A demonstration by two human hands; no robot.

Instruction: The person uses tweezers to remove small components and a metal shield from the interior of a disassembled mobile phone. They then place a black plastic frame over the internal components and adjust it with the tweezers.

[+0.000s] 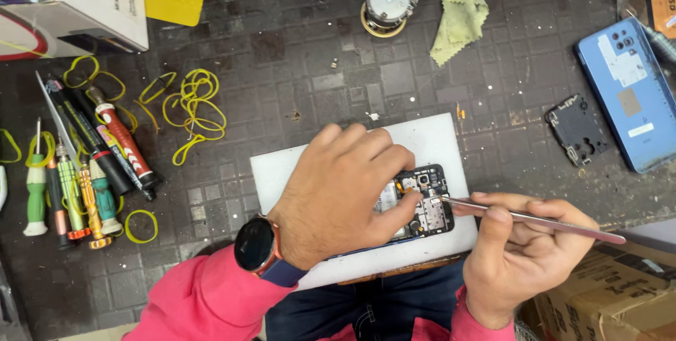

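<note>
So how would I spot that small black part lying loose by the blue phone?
Start at the dark gridded mat and go to its right edge, where a blue phone lies face down. Just left of it, apart from it, lies the black part. It is flat, roughly square with cut-outs, and is the only loose black piece on that side.

Opened phone (422, 200), circuitry exposed, flat on white board, metal tweezers (535, 219) apparently touching it
</note>
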